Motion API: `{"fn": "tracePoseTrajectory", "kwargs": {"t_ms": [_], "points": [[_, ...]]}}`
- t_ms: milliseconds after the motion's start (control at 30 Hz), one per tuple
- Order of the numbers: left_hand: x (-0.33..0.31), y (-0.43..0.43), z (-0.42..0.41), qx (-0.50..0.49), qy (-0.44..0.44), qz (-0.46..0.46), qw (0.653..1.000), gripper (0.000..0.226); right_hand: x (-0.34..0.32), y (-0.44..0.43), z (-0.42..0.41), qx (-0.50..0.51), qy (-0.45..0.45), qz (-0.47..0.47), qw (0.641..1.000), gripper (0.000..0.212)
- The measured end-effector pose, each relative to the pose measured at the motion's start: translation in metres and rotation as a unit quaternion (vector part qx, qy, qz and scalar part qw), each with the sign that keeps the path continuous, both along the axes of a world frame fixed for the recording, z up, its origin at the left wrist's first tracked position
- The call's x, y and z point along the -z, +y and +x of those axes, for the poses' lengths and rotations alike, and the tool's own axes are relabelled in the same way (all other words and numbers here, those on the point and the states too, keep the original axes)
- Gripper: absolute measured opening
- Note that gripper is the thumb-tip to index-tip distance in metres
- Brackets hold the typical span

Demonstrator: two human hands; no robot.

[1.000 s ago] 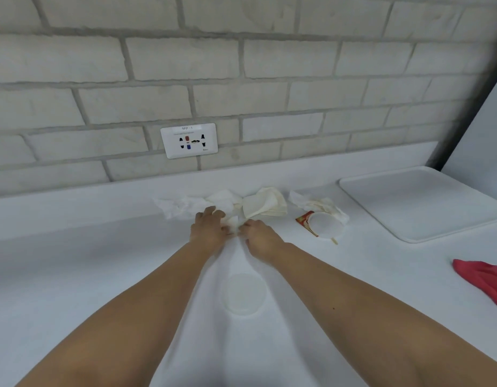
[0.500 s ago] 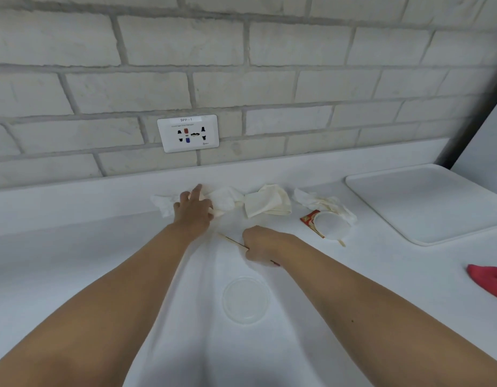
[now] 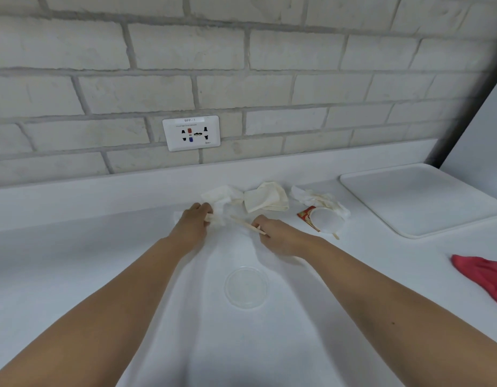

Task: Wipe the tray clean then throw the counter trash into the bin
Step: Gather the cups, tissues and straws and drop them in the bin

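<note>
The step in hand looks like gathering the counter trash. The left hand [image 3: 192, 223] has its fingers curled round a crumpled tissue [image 3: 220, 208] near the back of the surface [image 3: 74, 261]. The right hand [image 3: 280, 237] pinches a thin wooden stick [image 3: 245, 224], whose free end points toward the left hand.

To do this well, I would bunch the soft paper into one wad and tuck the stick against it so it cannot slip out or poke a palm. Then I would work rightward through the rest. The flat lids will likely resist a plain pinch, so tipping up an edge with a fingertip should help. The bin is not in view, so everything should be held securely before turning away.

- **Cream napkin** [image 3: 266, 201]: just beyond the gap between the two hands.
- **Second tissue** [image 3: 319, 199]: right of the right hand, with a red sauce packet [image 3: 304, 216] and a small round lid [image 3: 326, 222] lying against its near side.
- **Clear lid** [image 3: 245, 287]: nearer the person, between the forearms and apart from both hands.
- **Tray** [image 3: 420, 199]: at the far right, well apart from the hands, and it looks unmarked.
- **Red cloth** [image 3: 484, 275]: at the right edge, nearer the person than the tray
</note>
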State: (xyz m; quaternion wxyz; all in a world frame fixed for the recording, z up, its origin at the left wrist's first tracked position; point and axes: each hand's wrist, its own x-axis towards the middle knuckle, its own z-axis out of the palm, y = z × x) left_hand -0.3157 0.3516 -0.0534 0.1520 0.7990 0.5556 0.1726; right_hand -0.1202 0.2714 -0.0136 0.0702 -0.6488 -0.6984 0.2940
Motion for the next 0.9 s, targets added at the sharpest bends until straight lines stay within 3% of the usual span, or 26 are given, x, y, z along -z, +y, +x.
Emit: {"fn": "tracePoseTrajectory", "kwargs": {"t_ms": [133,233,300,533,700,900], "points": [[-0.021,-0.015,-0.002,0.011,-0.058,0.036,0.998,0.020,-0.004,-0.023,-0.003,-0.008,0.037,-0.016,0.999,0.031],[-0.035,-0.025,0.000,0.009,-0.094,0.042,0.995,0.017,0.001,-0.039,-0.015,-0.047,-0.045,-0.030,0.997,0.072],[-0.043,-0.034,0.002,0.007,-0.116,0.028,0.993,0.017,0.008,-0.046,-0.025,-0.042,-0.066,-0.020,0.997,0.080],[-0.055,-0.062,0.001,-0.002,-0.136,-0.010,0.991,0.049,0.018,-0.062,-0.036,0.027,-0.054,-0.005,0.998,0.074],[-0.051,-0.072,-0.003,-0.002,-0.076,-0.004,0.997,0.024,0.018,-0.071,-0.038,0.075,-0.045,0.005,0.996,0.075],[-0.054,-0.090,0.000,-0.004,-0.078,-0.002,0.997,0.021,0.015,-0.083,-0.031,0.124,-0.014,0.022,0.992,0.064]]}}
